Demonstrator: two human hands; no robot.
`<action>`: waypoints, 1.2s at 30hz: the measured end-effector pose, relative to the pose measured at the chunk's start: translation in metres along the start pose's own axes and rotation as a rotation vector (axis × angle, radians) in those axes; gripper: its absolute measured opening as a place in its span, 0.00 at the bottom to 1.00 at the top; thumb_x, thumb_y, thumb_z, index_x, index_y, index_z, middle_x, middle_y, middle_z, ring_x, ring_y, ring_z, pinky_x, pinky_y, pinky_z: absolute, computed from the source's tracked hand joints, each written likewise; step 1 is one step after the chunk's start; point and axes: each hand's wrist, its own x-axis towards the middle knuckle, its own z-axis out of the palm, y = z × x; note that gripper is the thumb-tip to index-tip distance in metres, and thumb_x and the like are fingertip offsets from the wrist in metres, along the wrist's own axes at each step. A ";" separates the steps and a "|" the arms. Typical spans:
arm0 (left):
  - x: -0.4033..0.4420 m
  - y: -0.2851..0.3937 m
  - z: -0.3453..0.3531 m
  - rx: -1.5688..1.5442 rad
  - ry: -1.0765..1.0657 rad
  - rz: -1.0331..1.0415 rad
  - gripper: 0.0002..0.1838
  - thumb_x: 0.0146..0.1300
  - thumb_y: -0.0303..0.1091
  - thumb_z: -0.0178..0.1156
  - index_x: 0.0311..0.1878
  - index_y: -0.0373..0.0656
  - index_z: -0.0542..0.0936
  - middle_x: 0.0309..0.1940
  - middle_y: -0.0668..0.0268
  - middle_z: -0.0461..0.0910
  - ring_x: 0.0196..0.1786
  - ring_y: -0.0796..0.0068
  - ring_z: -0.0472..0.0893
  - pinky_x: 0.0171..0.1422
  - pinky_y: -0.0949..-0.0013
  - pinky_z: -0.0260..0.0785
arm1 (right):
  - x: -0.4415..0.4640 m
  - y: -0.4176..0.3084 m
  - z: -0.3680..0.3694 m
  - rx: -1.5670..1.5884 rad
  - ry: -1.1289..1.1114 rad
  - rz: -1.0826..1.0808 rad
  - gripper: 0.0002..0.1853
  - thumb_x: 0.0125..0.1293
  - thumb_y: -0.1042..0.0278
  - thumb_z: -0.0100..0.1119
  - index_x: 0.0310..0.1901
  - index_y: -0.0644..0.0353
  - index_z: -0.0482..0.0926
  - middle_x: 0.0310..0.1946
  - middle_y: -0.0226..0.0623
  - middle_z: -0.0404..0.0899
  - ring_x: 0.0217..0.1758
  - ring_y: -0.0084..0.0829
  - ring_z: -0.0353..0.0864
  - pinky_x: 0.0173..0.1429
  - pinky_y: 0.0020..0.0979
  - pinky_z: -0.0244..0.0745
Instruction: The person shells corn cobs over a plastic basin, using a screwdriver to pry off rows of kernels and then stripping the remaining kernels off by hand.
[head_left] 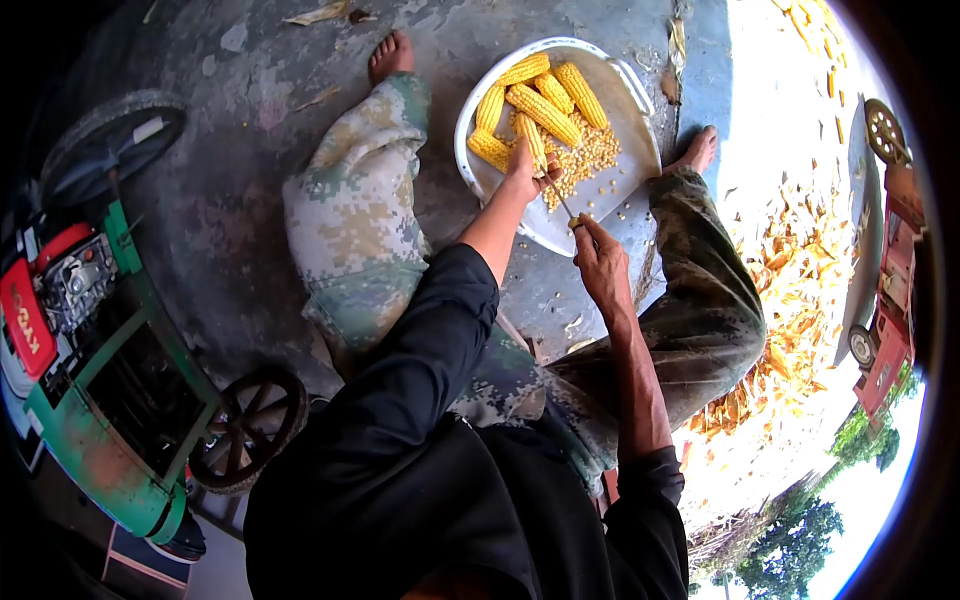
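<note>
My left hand [524, 172] is wrapped round the lower end of a yellow corn cob [531, 140], over the near left part of a white basin [630, 165]. My right hand [598, 252] grips the handle of a thin metal tool [558, 196] just outside the basin's near rim. The tool's shaft slants up to the left, and its tip is at the held cob by my left fingers. Several whole cobs [543, 113] lie in the basin around loose kernels [592, 152].
A green machine frame [130, 420] with a red engine [28, 318] and dark wheels stands at the left. My bare feet flank the basin. Husks [785, 290] lie in sunlight at the right, near a red wheeled machine [890, 310]. Some kernels lie on the concrete floor [240, 130].
</note>
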 end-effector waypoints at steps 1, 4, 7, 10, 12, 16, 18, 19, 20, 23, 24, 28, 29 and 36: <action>0.000 0.001 -0.002 -0.004 -0.035 0.001 0.29 0.72 0.63 0.40 0.50 0.43 0.73 0.30 0.62 0.78 0.28 0.69 0.79 0.35 0.62 0.82 | 0.002 -0.002 0.001 -0.013 0.006 0.011 0.22 0.72 0.59 0.52 0.60 0.66 0.77 0.23 0.36 0.77 0.27 0.23 0.76 0.36 0.28 0.73; 0.002 -0.003 0.001 0.001 0.030 0.051 0.29 0.73 0.64 0.39 0.49 0.45 0.72 0.28 0.63 0.77 0.27 0.69 0.78 0.35 0.62 0.82 | 0.008 -0.009 0.008 -0.066 0.044 -0.021 0.20 0.71 0.61 0.51 0.58 0.66 0.78 0.30 0.46 0.83 0.31 0.32 0.83 0.41 0.33 0.76; 0.000 -0.003 0.002 0.047 0.030 0.052 0.32 0.71 0.68 0.40 0.49 0.45 0.70 0.27 0.63 0.74 0.27 0.67 0.78 0.33 0.60 0.82 | 0.009 -0.016 0.009 -0.077 0.066 -0.064 0.18 0.69 0.63 0.52 0.56 0.64 0.79 0.34 0.60 0.82 0.41 0.53 0.85 0.47 0.43 0.77; -0.004 -0.002 0.007 0.065 0.057 0.044 0.30 0.72 0.66 0.38 0.44 0.46 0.72 0.25 0.64 0.74 0.26 0.68 0.76 0.34 0.62 0.82 | 0.011 -0.024 0.011 -0.125 0.083 -0.121 0.17 0.68 0.64 0.52 0.53 0.62 0.81 0.32 0.61 0.81 0.39 0.55 0.84 0.45 0.45 0.77; -0.008 -0.002 0.011 0.045 0.051 0.041 0.30 0.72 0.66 0.39 0.44 0.45 0.71 0.24 0.63 0.73 0.26 0.67 0.76 0.34 0.62 0.82 | 0.011 -0.031 0.013 -0.145 0.097 -0.117 0.16 0.68 0.65 0.51 0.52 0.62 0.81 0.32 0.61 0.80 0.38 0.56 0.83 0.45 0.47 0.77; -0.002 -0.005 0.012 0.012 0.087 0.043 0.32 0.70 0.68 0.41 0.44 0.43 0.70 0.23 0.63 0.71 0.25 0.66 0.76 0.32 0.59 0.83 | 0.008 -0.036 0.021 -0.259 0.114 -0.107 0.16 0.68 0.65 0.51 0.52 0.60 0.80 0.30 0.60 0.80 0.36 0.57 0.83 0.42 0.50 0.76; 0.000 -0.005 0.012 0.012 0.081 0.051 0.32 0.70 0.68 0.41 0.44 0.43 0.70 0.24 0.63 0.71 0.25 0.65 0.76 0.32 0.58 0.83 | 0.010 -0.029 0.027 -0.266 0.138 -0.133 0.16 0.68 0.66 0.51 0.52 0.60 0.80 0.29 0.59 0.81 0.35 0.57 0.83 0.41 0.51 0.76; -0.003 -0.005 0.014 0.021 0.108 0.062 0.33 0.70 0.68 0.41 0.43 0.42 0.70 0.24 0.63 0.70 0.25 0.65 0.76 0.32 0.58 0.83 | 0.012 -0.023 0.028 -0.237 0.182 -0.178 0.15 0.68 0.66 0.51 0.51 0.60 0.81 0.28 0.58 0.81 0.33 0.58 0.83 0.40 0.52 0.76; -0.006 -0.005 0.016 0.033 0.136 0.070 0.33 0.69 0.69 0.41 0.42 0.42 0.70 0.24 0.63 0.70 0.25 0.65 0.76 0.32 0.58 0.84 | 0.014 -0.016 0.029 -0.208 0.228 -0.221 0.15 0.68 0.65 0.51 0.50 0.60 0.81 0.26 0.57 0.81 0.31 0.58 0.82 0.39 0.52 0.76; 0.001 -0.006 0.011 0.002 0.080 0.061 0.33 0.70 0.68 0.41 0.43 0.41 0.70 0.25 0.63 0.71 0.25 0.66 0.76 0.31 0.59 0.84 | 0.006 -0.031 0.033 -0.293 0.158 -0.081 0.17 0.68 0.66 0.52 0.54 0.62 0.80 0.29 0.61 0.80 0.35 0.57 0.84 0.41 0.48 0.78; -0.001 -0.004 0.012 -0.002 0.085 0.065 0.33 0.70 0.68 0.41 0.43 0.41 0.70 0.25 0.63 0.71 0.25 0.66 0.76 0.31 0.59 0.84 | 0.007 -0.027 0.036 -0.291 0.152 -0.085 0.17 0.68 0.66 0.52 0.54 0.62 0.80 0.29 0.61 0.80 0.35 0.57 0.84 0.41 0.48 0.78; -0.004 0.002 0.017 0.064 0.129 0.115 0.32 0.71 0.66 0.40 0.46 0.40 0.69 0.27 0.63 0.71 0.25 0.67 0.76 0.30 0.60 0.84 | 0.016 -0.021 0.051 -0.311 0.153 -0.110 0.16 0.68 0.68 0.51 0.55 0.61 0.78 0.28 0.60 0.80 0.32 0.58 0.82 0.37 0.49 0.76; -0.005 0.001 0.016 0.089 0.144 0.130 0.32 0.72 0.65 0.40 0.46 0.40 0.69 0.27 0.63 0.71 0.25 0.67 0.76 0.30 0.60 0.84 | 0.015 -0.020 0.052 -0.276 0.158 -0.096 0.16 0.68 0.67 0.52 0.55 0.60 0.78 0.28 0.60 0.80 0.33 0.58 0.83 0.38 0.49 0.76; 0.008 0.005 0.009 0.155 0.087 0.136 0.35 0.69 0.67 0.45 0.54 0.38 0.68 0.34 0.59 0.73 0.29 0.65 0.79 0.30 0.60 0.84 | 0.032 -0.016 0.044 0.090 0.096 0.033 0.20 0.70 0.64 0.51 0.60 0.63 0.76 0.30 0.51 0.79 0.28 0.44 0.80 0.33 0.41 0.72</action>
